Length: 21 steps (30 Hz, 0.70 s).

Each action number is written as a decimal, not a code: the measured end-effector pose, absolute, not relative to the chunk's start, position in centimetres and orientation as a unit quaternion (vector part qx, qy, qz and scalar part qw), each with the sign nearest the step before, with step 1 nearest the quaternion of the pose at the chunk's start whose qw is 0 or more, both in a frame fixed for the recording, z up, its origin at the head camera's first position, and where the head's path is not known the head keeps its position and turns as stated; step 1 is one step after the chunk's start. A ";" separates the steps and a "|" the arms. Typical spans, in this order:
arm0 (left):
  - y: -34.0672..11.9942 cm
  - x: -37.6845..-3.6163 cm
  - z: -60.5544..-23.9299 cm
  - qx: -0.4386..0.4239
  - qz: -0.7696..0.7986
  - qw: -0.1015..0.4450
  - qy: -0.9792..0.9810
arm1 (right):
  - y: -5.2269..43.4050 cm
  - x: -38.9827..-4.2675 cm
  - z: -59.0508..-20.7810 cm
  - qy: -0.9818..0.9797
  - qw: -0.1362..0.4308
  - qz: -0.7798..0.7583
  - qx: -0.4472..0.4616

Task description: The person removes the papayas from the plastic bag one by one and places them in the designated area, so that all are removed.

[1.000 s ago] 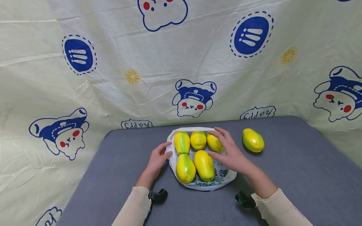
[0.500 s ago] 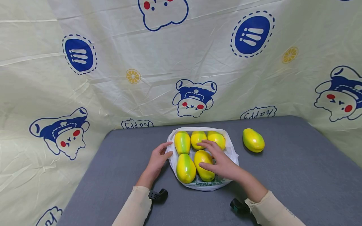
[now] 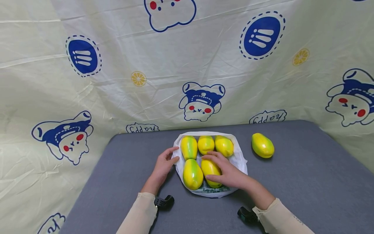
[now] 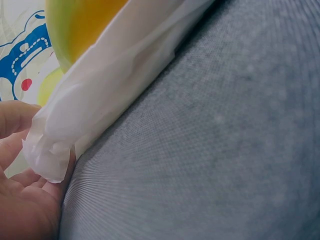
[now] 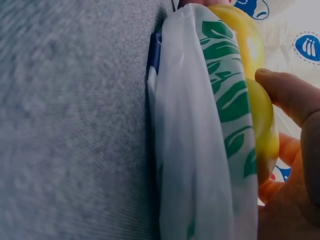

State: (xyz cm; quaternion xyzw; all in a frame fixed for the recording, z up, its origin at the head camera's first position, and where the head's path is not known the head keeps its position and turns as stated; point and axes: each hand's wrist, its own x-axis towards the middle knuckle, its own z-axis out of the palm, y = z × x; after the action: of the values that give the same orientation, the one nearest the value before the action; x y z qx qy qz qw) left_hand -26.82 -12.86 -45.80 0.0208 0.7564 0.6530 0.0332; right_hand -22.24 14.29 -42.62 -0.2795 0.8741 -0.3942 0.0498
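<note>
White plastic bag with green leaf print (image 3: 240,156): sits on the dark grey counter (image 3: 306,182), its mouth spread wide and its rim low, so the fruit inside can be seen and reached from above.
Back row of three glossy yellow-green oval fruits (image 3: 205,145): lies along the bag's far side, probably helping to keep that edge spread.
Near-left glossy yellow-green oval fruit (image 3: 193,174): also in the bag, just beside its neighbour on the right.
Near-right glossy yellow oval fruit (image 3: 209,168): in the bag too, partly hidden under the right hand.
Left grip (image 3: 163,164): thumb and fingers either side of the bag's crumpled left edge, seemingly pinching it lightly; I'd say to steady plastic thin enough to slide or fold.
Right grip (image 3: 229,172): curved round the near-right fruit, fingers beyond it, thumb on the near side, which suits a smooth, rounded body. How firmly it presses, I cannot tell.
Lone glossy yellow-green oval fruit (image 3: 263,145): rests on the counter right of the bag, well apart, untouched by either hand.
</note>
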 end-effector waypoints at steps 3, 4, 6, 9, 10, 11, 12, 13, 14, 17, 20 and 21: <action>-12.9 -26.9 -45.8 0.019 0.655 0.035 0.755 | 14.4 -22.4 -42.7 0.872 0.056 -0.397 -0.282; -12.9 -26.9 -45.8 0.019 0.655 0.035 0.754 | 14.4 -22.4 -42.8 0.872 0.058 -0.396 -0.282; -12.9 -26.9 -45.9 0.017 0.655 0.035 0.755 | 14.5 -22.4 -42.8 0.871 0.062 -0.398 -0.282; -12.9 -27.0 -46.0 0.016 0.653 0.035 0.757 | 14.5 -22.4 -42.7 0.871 0.067 -0.397 -0.283; -12.9 -27.0 -46.0 0.017 0.650 0.034 0.759 | 14.5 -22.4 -42.7 0.870 0.068 -0.397 -0.283; -12.9 -27.0 -46.0 0.015 0.649 0.034 0.760 | 14.5 -22.4 -42.6 0.870 0.069 -0.398 -0.283; -12.9 -26.9 -46.0 0.014 0.648 0.034 0.760 | 14.5 -22.4 -42.6 0.870 0.070 -0.399 -0.283; -12.9 -26.9 -46.0 0.013 0.647 0.034 0.761 | 14.5 -22.4 -42.5 0.869 0.071 -0.400 -0.283; -12.9 -26.9 -45.9 0.012 0.648 0.034 0.761 | 14.5 -22.3 -42.5 0.869 0.071 -0.400 -0.282; -12.8 -26.9 -45.9 0.013 0.647 0.032 0.762 | 14.5 -22.2 -42.4 0.868 0.070 -0.402 -0.283; -12.8 -26.7 -45.6 0.017 0.647 0.030 0.762 | 14.4 -22.2 -42.4 0.867 0.066 -0.403 -0.285; -12.8 -26.7 -45.6 0.017 0.647 0.030 0.762 | 14.4 -22.2 -42.4 0.867 0.065 -0.404 -0.285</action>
State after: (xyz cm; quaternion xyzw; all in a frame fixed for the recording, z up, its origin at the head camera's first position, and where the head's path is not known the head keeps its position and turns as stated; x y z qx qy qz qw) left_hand -26.68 -12.79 -45.62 0.0169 0.7617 0.6470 0.0298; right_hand -22.16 14.43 -42.38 -0.2852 0.8666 -0.4042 0.0649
